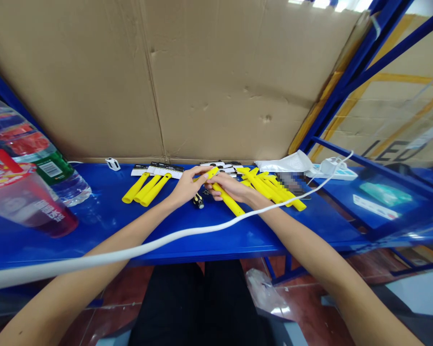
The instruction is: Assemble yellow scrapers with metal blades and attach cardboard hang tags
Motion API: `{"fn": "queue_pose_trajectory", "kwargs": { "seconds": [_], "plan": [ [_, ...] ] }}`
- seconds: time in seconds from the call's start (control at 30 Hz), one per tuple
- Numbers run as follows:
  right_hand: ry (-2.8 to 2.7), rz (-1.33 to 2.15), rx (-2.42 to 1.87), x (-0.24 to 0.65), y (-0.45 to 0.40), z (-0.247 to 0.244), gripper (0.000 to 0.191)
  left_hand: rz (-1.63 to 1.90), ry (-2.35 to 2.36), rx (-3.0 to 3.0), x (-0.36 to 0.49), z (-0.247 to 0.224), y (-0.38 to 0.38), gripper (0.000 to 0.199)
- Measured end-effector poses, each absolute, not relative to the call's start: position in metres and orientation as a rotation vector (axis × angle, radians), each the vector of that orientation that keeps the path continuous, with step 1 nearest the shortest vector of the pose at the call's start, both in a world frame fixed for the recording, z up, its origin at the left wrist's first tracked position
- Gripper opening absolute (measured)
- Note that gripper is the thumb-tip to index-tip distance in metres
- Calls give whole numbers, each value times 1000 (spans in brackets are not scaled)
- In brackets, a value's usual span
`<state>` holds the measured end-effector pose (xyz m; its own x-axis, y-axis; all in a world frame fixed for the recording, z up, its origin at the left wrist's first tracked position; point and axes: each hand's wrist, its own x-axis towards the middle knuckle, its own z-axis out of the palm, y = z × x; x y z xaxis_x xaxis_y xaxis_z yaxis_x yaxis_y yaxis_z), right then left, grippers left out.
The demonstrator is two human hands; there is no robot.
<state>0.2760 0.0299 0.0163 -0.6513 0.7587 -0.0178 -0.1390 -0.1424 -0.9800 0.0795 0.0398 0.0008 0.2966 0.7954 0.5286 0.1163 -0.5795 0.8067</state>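
Note:
A yellow tube slants over the blue table, its narrow upper end between my hands. My right hand is wrapped round it near that end. The fingers of my left hand are pressed together at the tip; what they hold is too small to make out. Left of my hands lie three yellow tubes with black and white cards at their upper ends. To the right is a pile of yellow tubes. A small black and gold object lies beneath my left hand.
A large plastic bottle and a red-lidded cup stand at the left. A white cable crosses in front of my forearms to a power strip at the right. Cardboard stands behind the blue table.

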Motion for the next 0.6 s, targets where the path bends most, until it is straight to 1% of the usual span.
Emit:
{"fn": "queue_pose_trajectory", "kwargs": {
  "seconds": [0.17, 0.43, 0.6],
  "plan": [
    [-1491, 1825, -711, 276, 32, 16, 34, 1351, 916, 1827, 79, 2, 41, 29],
    [-1486, 1807, -720, 276, 32, 15, 28, 1402, 979, 1813, 77, 3, 40, 33],
    [-1486, 1788, -724, 276, 33, 14, 26, 1457, 981, 1784, 77, 3, 41, 31]
  ]
}}
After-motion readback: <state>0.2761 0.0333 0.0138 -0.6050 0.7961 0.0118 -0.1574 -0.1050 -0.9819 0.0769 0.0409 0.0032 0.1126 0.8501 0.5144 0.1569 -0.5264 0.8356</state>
